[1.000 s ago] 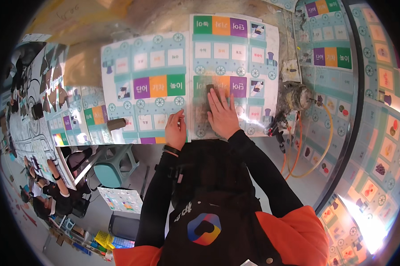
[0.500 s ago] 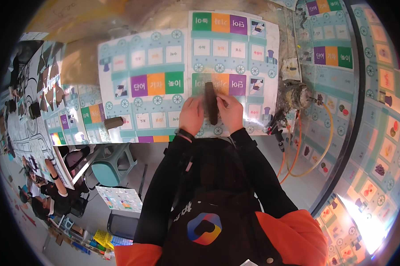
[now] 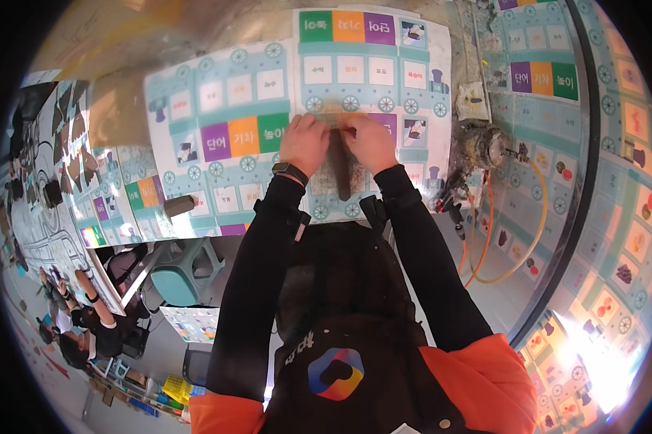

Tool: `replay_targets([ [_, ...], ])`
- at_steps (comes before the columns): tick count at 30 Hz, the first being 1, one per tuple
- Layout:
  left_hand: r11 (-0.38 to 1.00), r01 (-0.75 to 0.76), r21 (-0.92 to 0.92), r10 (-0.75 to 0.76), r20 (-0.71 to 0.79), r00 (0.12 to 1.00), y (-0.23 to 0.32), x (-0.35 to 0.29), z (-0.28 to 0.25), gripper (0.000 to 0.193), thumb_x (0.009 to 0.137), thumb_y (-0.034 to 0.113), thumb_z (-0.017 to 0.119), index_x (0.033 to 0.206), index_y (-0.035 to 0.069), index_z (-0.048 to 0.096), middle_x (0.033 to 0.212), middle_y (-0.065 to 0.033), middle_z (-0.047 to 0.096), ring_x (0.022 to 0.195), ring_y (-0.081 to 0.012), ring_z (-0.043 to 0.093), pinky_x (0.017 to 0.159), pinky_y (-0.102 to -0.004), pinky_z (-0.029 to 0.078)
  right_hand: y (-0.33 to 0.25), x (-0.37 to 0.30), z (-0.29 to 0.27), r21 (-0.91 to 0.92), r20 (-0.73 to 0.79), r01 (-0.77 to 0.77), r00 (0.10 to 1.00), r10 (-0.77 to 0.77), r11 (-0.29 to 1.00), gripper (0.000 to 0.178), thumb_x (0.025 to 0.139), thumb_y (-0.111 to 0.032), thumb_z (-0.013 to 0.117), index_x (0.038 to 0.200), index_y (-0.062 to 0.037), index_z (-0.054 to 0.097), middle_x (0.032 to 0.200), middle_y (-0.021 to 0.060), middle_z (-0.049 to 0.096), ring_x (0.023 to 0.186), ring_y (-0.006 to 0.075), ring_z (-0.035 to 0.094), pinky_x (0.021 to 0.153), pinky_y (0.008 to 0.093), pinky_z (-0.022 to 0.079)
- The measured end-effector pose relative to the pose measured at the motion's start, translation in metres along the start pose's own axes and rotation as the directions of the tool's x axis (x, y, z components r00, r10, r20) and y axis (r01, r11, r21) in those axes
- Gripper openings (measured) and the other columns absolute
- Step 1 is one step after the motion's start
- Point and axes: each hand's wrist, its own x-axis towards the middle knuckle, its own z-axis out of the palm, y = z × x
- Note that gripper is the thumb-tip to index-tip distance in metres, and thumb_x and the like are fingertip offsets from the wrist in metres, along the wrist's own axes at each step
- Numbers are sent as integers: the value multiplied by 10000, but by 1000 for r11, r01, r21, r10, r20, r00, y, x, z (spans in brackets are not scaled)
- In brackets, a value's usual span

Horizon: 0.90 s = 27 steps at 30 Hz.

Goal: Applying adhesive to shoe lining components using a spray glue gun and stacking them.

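Observation:
A long, narrow dark brown strip (image 3: 340, 170) lies lengthwise between my hands over a dusty, smudged patch of the printed sheets (image 3: 319, 69) covering the table. My left hand (image 3: 305, 146) has its fingers bent at the left of the strip's far end. From the other side, my right hand (image 3: 371, 145) pinches that same end between thumb and fingers. The fingertips partly hide the strip's top; its near end shows free, pointing toward me. A short brown block (image 3: 179, 205) rests on the sheets off to the left.
At the table's right stands a grimy metal fixture (image 3: 485, 147) with yellow and orange hoses (image 3: 539, 210) hanging from it. Below the table edge at left is a green stool (image 3: 178, 281). People (image 3: 102, 318) sit at another table with dark cut pieces (image 3: 73, 137).
Both hands have moved away from me along the strip, up to its far end. The left hand now sits farther forward. The view has shifted slightly.

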Motion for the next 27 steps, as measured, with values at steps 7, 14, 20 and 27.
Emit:
replay_targets([
  [7,995,-55,79,50,52,997,0,-1,1,79,805,130,722,875,118,687,905,-54,574,947,-286,573,804,-421,501,-5,7,-1,-216,25,180,984,-178,960,93,792,-125,683,858,-63,662,890,100,670,907,309,646,725,437,536],
  [14,996,-66,67,63,47,997,-2,0,1,61,799,121,723,855,120,701,895,-50,579,941,-283,574,796,-420,501,2,18,5,-280,78,304,953,-294,911,156,734,-124,699,838,-35,625,840,109,650,887,307,644,744,428,537],
  [20,1000,-11,29,8,81,997,-4,2,3,61,797,116,715,857,113,701,903,-60,584,945,-298,572,802,-429,497,7,22,8,-310,111,356,935,-338,882,199,707,-152,713,821,-30,606,848,136,645,884,319,634,777,422,526],
  [27,1000,20,10,-21,139,990,-9,6,3,75,801,125,710,875,118,699,914,-71,585,956,-308,572,817,-445,486,5,23,10,-328,87,361,932,-353,873,197,709,-155,699,819,-23,603,850,134,642,893,316,629,787,416,522],
])
